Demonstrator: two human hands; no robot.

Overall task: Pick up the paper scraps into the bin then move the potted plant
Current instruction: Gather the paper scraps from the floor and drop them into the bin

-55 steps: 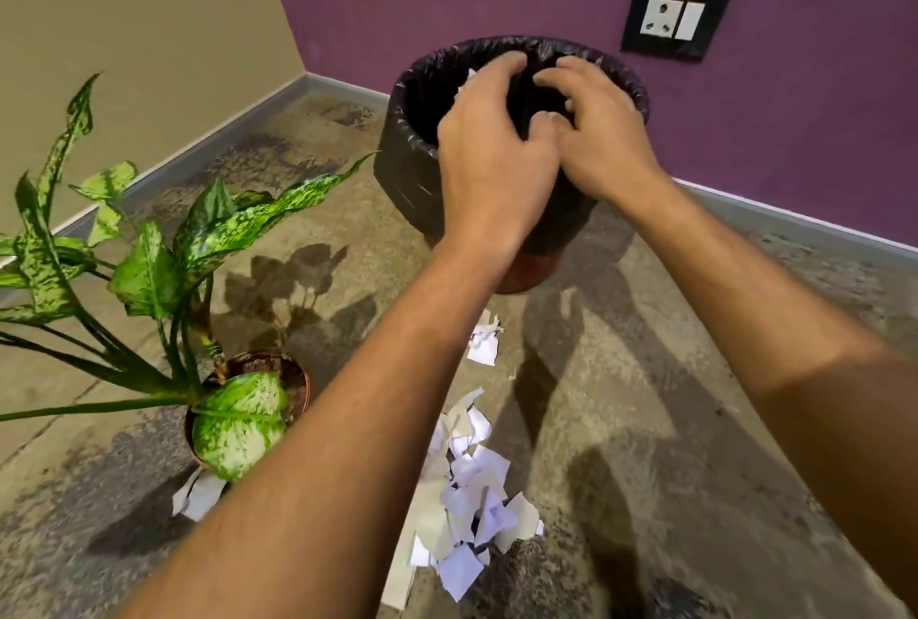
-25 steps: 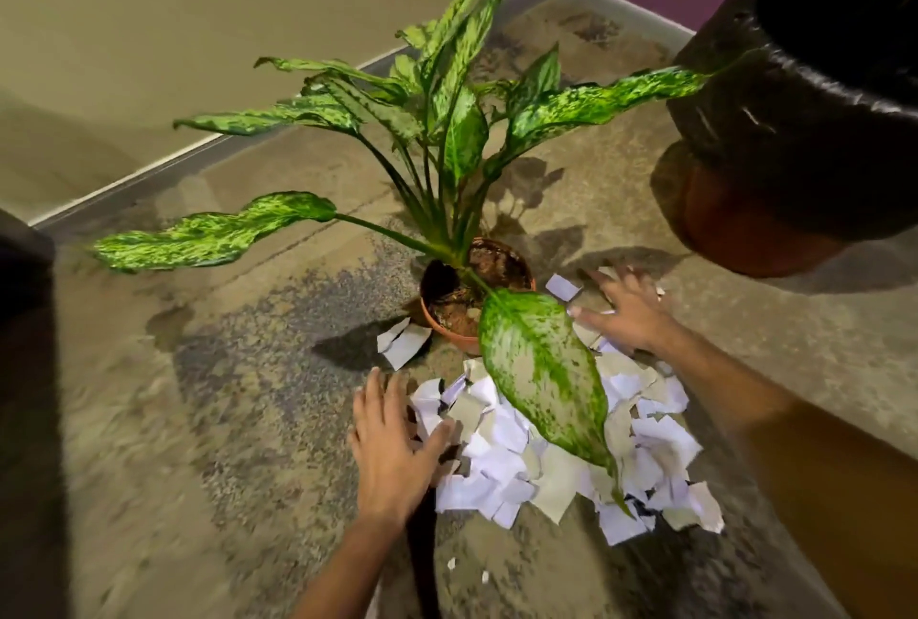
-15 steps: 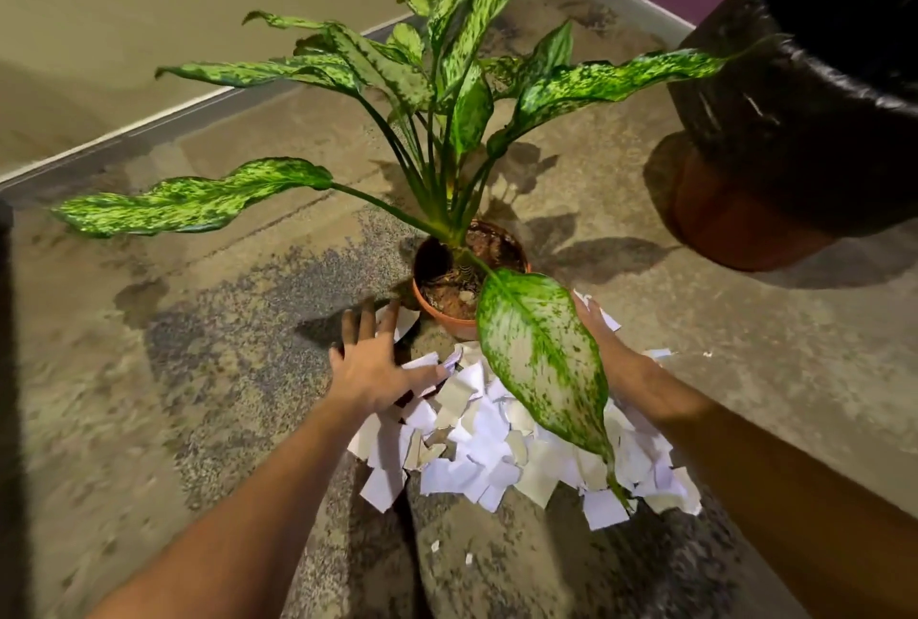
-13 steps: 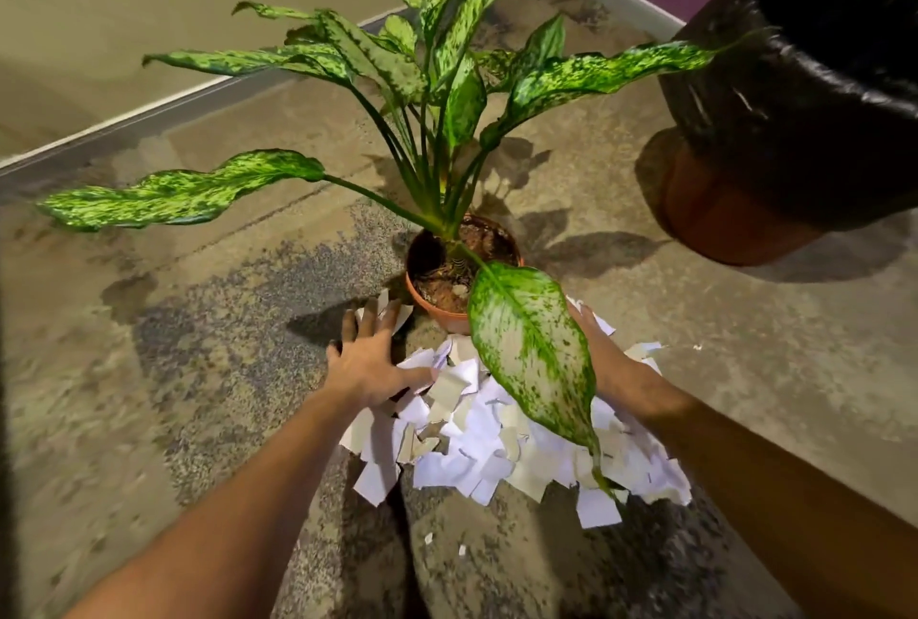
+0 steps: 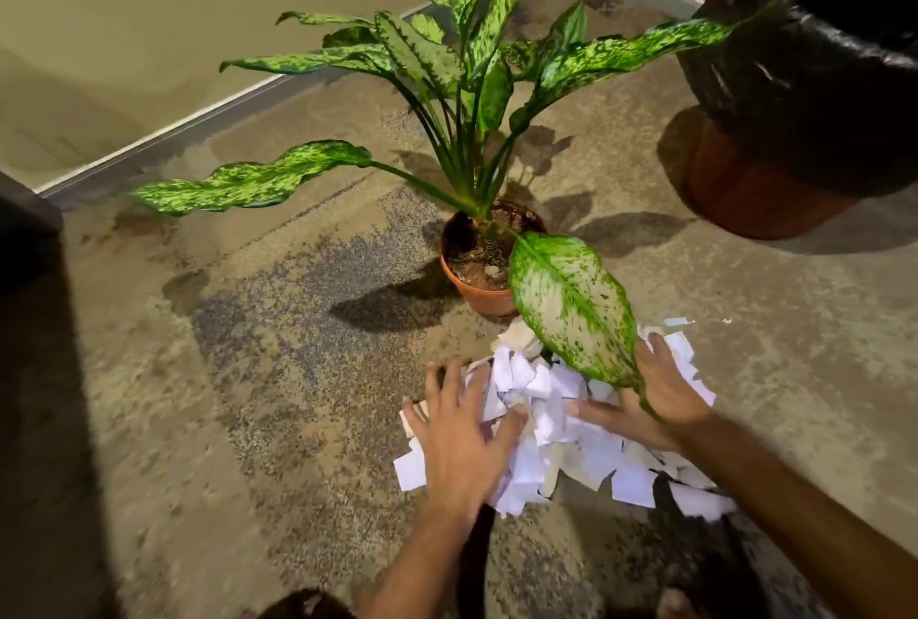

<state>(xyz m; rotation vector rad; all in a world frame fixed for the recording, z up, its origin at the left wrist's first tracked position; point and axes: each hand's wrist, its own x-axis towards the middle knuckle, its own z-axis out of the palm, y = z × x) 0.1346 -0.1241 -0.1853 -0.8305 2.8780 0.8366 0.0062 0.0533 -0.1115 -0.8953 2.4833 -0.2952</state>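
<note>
A heap of white paper scraps [image 5: 556,424] lies on the speckled floor just in front of the potted plant [image 5: 479,270], a terracotta pot with long green mottled leaves. My left hand [image 5: 459,439] lies flat on the left side of the heap, fingers spread. My right hand [image 5: 655,395] presses against the right side, fingers straight, partly behind a broad drooping leaf [image 5: 571,305]. The bin [image 5: 795,86], lined with a black bag, stands at the upper right.
Beige wall and skirting [image 5: 198,121] run along the left, a purple wall at the top right. A dark object [image 5: 25,230] sits at the left edge. A few stray scraps [image 5: 678,321] lie right of the heap.
Both hands have slid back toward me and inward, pushing the scraps into a tighter heap away from the pot. The scraps left of the pot are now gathered in.
</note>
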